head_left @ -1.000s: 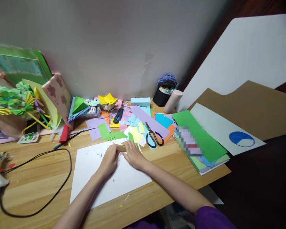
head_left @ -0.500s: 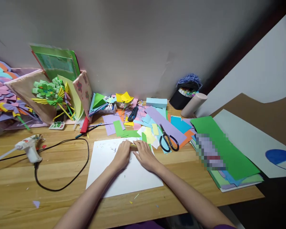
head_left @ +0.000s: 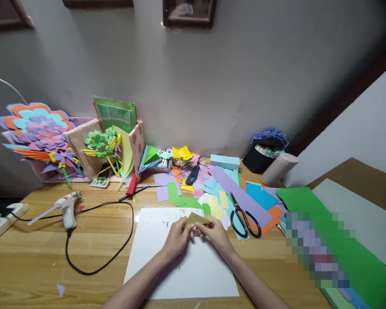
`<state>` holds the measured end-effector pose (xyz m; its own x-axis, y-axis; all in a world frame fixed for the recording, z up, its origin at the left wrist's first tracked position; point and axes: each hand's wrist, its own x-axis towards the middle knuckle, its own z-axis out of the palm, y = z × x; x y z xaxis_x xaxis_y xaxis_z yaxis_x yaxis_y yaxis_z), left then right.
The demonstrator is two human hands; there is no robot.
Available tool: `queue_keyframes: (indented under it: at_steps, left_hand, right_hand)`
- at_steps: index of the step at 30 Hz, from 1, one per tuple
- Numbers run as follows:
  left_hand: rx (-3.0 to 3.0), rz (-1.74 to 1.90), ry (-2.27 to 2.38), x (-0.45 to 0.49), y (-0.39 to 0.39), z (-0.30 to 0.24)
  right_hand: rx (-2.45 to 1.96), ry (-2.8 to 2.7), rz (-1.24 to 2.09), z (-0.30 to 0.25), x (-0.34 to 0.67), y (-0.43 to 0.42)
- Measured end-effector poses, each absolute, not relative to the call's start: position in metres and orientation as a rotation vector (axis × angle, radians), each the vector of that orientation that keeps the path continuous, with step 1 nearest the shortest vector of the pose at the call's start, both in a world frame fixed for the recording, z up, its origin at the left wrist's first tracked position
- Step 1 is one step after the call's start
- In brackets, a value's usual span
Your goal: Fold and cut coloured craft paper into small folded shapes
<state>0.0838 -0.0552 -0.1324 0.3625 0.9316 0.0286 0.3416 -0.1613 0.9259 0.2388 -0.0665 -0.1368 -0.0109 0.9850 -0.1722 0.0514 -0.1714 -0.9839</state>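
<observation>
A small piece of yellow paper [head_left: 196, 218], which looks folded, is lifted in my fingers above a white sheet [head_left: 161, 266]. My left hand [head_left: 177, 237] pinches its left side, thumb toward me. At its right edge the fingers of my right hand [head_left: 216, 234] are closed on it too. Some fingertips meet below the paper, and its underside is hidden. Black-handled scissors [head_left: 244, 221] lie a little to the right of my right hand, blades pointing away. Beyond the sheet are scraps of coloured paper, among them a green strip [head_left: 173, 193] and a long purple strip [head_left: 241, 197].
A white glue gun [head_left: 69, 210] with a looping black cord [head_left: 132, 231] lies at the left. Paper flowers [head_left: 48, 133] and a fabric-covered box [head_left: 83, 146] stand against the wall. A utility knife [head_left: 193, 174], black marker holder [head_left: 259, 159] and green card [head_left: 341, 231] are also around.
My hands have raised the yellow paper off the white sheet, where they were pressing on it, and turned it so its face shows. The view has tilted up, showing frames on the wall.
</observation>
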Motion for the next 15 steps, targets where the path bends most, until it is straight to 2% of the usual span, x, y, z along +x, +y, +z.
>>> queue_keyframes:
  at_steps: [11,15]
  left_hand:
    - [1.335,0.643,1.012,0.077,-0.044,-0.139]
    - [1.343,0.644,1.129,0.067,-0.037,-0.141]
  right_hand:
    - [-1.253,-1.115,1.555,-0.134,0.234,-0.066]
    - [-1.254,-1.203,1.527,-0.138,0.239,-0.066]
